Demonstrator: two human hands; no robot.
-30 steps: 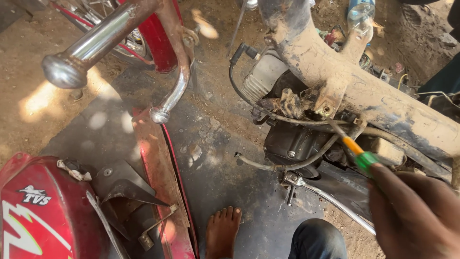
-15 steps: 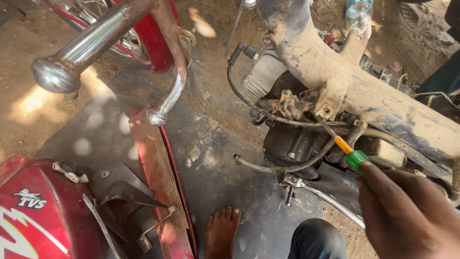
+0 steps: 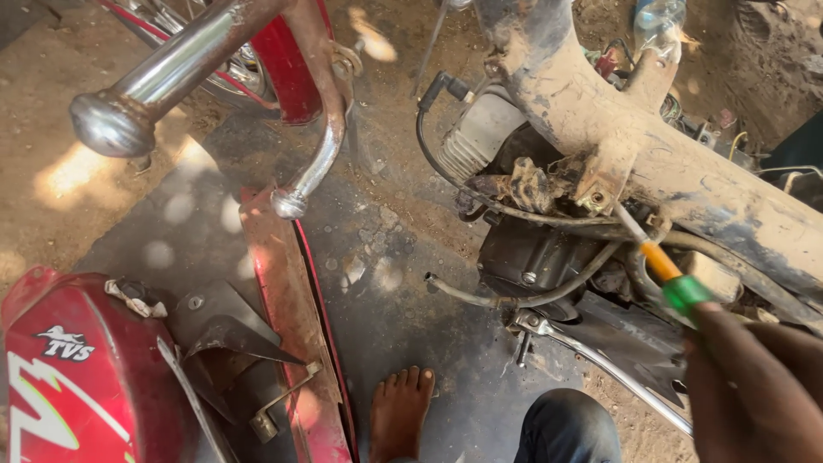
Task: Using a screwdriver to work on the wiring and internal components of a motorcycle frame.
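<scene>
- red fuel tank (image 3: 77, 377) lies lower left, well apart from the work;
- screwdriver (image 3: 660, 261) slants up-left, tip at the muddy frame (image 3: 686, 171) above the engine (image 3: 536, 257);
- right hand (image 3: 754, 386), clamped on its green handle, sits lower right; left hand unseen.

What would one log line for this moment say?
right hand: holds screwdriver | tip: at muddy frame above engine | left hand: unseen

Right hand (image 3: 754, 386) around a green-and-orange screwdriver (image 3: 664, 267), tip at the muddy motorcycle frame (image 3: 600, 129) above the engine (image 3: 536, 257).
</scene>
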